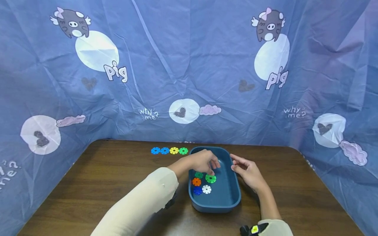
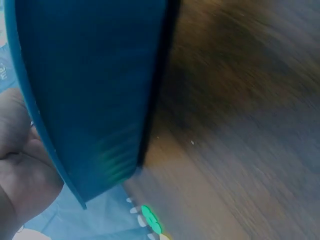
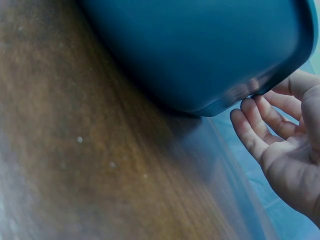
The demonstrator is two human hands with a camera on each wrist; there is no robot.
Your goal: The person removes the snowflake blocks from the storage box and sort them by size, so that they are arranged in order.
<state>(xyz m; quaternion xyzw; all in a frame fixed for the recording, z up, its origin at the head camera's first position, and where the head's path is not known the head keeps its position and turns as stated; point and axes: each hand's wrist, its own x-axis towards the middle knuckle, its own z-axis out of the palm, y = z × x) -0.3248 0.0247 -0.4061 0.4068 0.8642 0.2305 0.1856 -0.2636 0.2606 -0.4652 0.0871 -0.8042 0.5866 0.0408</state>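
Note:
A dark teal plastic bin (image 1: 225,193) stands on the table. Inside, toward its left side, lie notched plastic discs: a light green disc (image 1: 210,178), a darker green disc (image 1: 199,175), an orange disc (image 1: 196,182), a dark blue disc (image 1: 197,190) and a white disc (image 1: 206,189). Over the bin's far half hangs my left hand (image 1: 203,160), its fingers loosely bent and no disc visible between them. My right hand (image 1: 249,173) is at the bin's right side; its fingertips (image 3: 248,106) touch the outer wall, fingers mostly extended.
Left of the bin's far end, a row on the wooden table (image 1: 118,183) consists of two blue discs, a yellow disc (image 1: 174,150) and a green disc (image 1: 183,150), side by side. A blue printed curtain (image 1: 189,72) hangs behind the table's far edge.

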